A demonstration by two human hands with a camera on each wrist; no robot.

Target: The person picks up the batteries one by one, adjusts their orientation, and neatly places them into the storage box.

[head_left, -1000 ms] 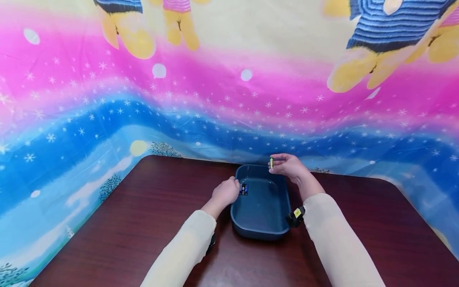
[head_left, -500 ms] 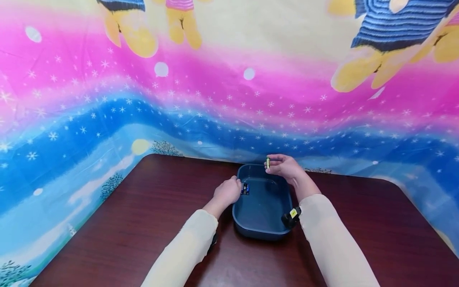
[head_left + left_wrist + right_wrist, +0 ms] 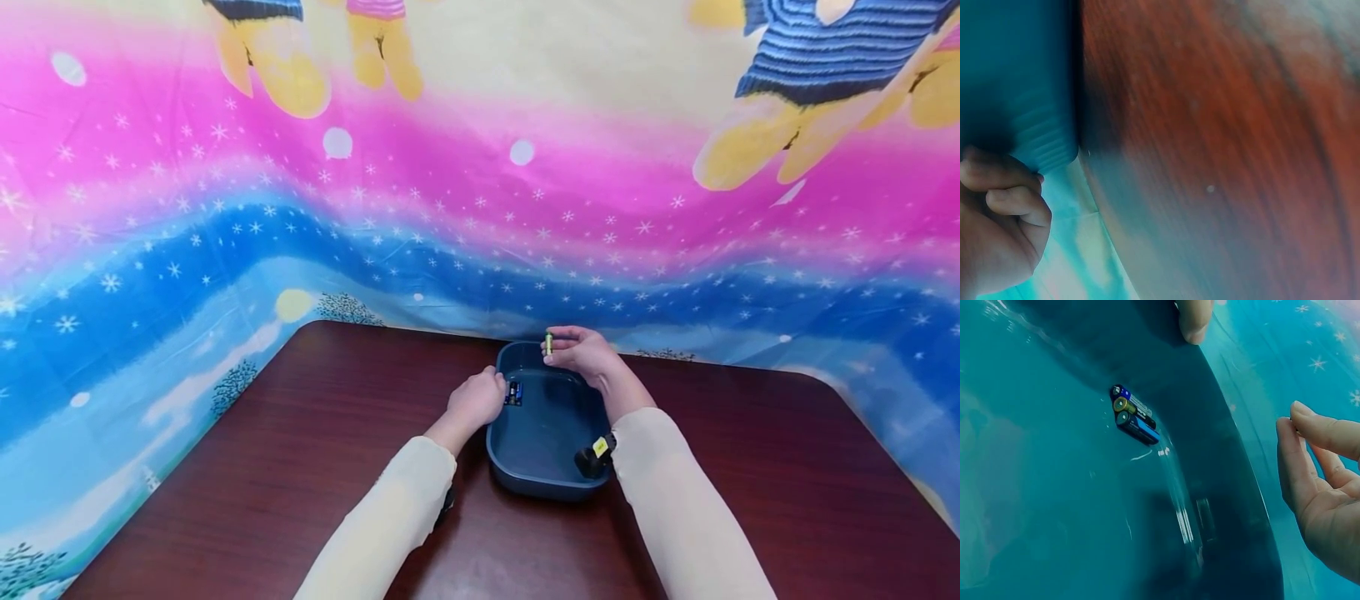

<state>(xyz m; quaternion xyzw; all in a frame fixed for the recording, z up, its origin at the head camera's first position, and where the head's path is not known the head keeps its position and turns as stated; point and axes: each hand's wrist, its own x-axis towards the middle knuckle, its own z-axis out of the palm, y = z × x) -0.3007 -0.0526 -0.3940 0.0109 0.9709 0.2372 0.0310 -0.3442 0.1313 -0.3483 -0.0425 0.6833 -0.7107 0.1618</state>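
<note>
A dark blue-grey plastic basin stands on the table. My left hand grips its left rim, fingers curled outside in the left wrist view and one fingertip over the inner wall in the right wrist view. Three batteries, two with blue on them and one black and gold, lie side by side on the basin floor close to that wall. Above the basin's far end, my right hand pinches a yellow-green battery upright. In the right wrist view its fingers hide this battery.
The dark red-brown wooden table extends to both sides of the basin. Directly behind its far edge hangs a printed cloth in pink and blue. A black wrist camera on the right sleeve overlaps the basin's near right corner.
My right hand has moved left with the yellow-green battery, from the far right corner toward the middle of the basin's far end. The left hand keeps its hold on the rim.
</note>
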